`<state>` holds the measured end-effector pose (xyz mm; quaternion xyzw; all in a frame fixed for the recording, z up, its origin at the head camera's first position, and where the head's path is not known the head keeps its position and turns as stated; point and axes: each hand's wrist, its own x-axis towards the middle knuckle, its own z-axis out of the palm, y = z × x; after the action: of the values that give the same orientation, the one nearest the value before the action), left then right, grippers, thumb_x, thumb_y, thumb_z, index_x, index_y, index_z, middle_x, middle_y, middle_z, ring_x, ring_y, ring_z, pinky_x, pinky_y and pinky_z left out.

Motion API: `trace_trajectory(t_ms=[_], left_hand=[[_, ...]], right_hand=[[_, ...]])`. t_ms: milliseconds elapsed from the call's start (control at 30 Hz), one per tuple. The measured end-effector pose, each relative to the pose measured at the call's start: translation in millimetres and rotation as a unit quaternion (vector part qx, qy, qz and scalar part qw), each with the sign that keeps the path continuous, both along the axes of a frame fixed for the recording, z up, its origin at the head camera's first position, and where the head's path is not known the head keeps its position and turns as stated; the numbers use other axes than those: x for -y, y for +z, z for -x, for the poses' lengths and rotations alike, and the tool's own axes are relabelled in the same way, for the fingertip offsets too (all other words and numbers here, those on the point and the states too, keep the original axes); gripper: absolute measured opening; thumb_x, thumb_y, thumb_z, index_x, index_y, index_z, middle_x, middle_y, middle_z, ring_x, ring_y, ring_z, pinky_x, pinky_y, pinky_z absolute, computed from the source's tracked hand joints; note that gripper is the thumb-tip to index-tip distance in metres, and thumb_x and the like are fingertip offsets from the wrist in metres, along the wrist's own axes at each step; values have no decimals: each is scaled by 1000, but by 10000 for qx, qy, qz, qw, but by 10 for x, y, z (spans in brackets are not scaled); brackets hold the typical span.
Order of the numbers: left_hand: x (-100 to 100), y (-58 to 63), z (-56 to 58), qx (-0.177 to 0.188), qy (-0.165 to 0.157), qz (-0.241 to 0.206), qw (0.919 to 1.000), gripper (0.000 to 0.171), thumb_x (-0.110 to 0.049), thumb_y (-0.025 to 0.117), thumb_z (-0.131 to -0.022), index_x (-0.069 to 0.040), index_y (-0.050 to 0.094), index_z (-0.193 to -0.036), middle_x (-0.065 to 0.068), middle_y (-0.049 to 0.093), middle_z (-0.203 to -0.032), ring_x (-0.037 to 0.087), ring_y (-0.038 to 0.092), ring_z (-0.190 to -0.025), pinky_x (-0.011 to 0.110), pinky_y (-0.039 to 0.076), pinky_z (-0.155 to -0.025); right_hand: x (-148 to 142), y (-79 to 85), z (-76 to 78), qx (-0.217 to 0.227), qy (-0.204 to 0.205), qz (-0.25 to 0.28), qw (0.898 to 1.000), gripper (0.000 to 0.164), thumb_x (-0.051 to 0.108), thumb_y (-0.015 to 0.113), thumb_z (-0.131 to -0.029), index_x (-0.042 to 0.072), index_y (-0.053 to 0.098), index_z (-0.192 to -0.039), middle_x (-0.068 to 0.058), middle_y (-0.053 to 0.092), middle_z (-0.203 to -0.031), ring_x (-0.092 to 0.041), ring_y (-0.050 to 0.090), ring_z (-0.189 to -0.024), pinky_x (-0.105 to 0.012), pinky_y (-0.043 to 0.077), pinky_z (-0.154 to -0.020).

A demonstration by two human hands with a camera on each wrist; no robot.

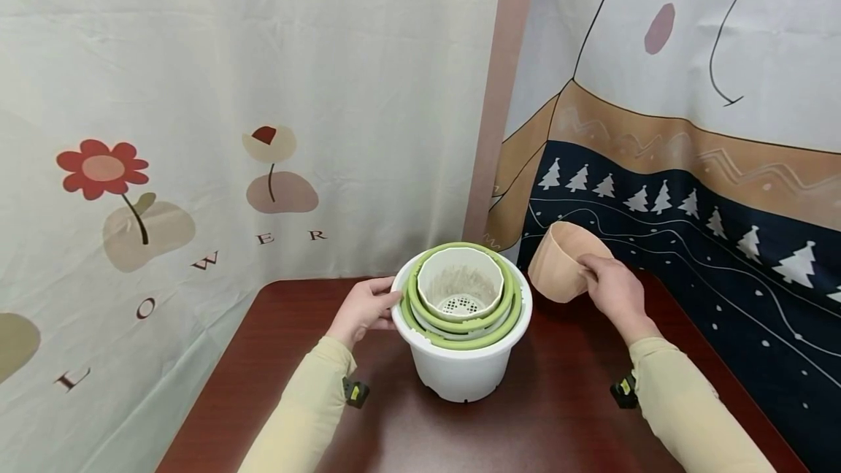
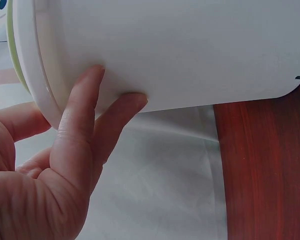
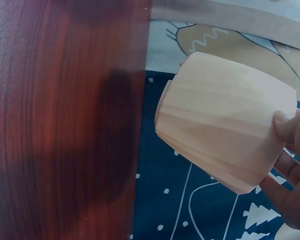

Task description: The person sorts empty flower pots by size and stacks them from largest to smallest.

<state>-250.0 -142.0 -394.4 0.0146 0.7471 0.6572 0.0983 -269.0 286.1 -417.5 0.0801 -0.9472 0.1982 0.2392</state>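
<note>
A large white flowerpot (image 1: 460, 374) stands upright on the table. Nested inside it are pots with green rims (image 1: 463, 344), and innermost sits a small off-white pot (image 1: 453, 274) with a perforated, dirt-stained bottom. At the big pot's left edge, my left hand (image 1: 363, 310) holds the rim; in the left wrist view two fingertips (image 2: 135, 99) rest on the outer wall below it. My right hand (image 1: 616, 290) grips a peach-coloured faceted flowerpot (image 3: 225, 120) by its edge, thumb on the outside. That pot is tilted on its side, just right of the nested stack.
The dark red wooden table (image 1: 243, 400) extends in front and to both sides. A pale curtain (image 1: 368, 108) with flower prints hangs behind its back edge. On the right hangs a navy printed cloth (image 1: 709, 276) with white trees.
</note>
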Motion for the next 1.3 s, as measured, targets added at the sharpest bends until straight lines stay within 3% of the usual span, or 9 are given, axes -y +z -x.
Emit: trace_trajectory(t_ms=[633,933,1300], left_hand=[[2,-23,17,15,64,8,10000,42,-2,60,-97,4,54,-138,20,70,-101,25,71,-74,43,62,-63],[-7,-14,15,16,64,24,10000,42,-2,61,-97,4,55,-138,20,70,-102,25,71,-74,44,62,-64],[1,-16,23,25,24,29,10000,42,-3,61,-97,4,55,-138,21,70,-103,25,71,-75,43,62,-64]], right_hand=[[87,278,-107,-684,47,124,9976,23,0,71,-88,7,69,-110,-21,70,-105,-41,60,-96,-60,51,-76],[157,408,-143,-1330,252,199,9906,19,-1,74,-85,7,70,-102,-18,71,-97,-35,58,-84,-55,52,-68],[249,582,-206,-1613,402,316,9856,22,-5,75,-83,6,71,-102,-18,72,-96,-34,58,-84,-55,53,-70]])
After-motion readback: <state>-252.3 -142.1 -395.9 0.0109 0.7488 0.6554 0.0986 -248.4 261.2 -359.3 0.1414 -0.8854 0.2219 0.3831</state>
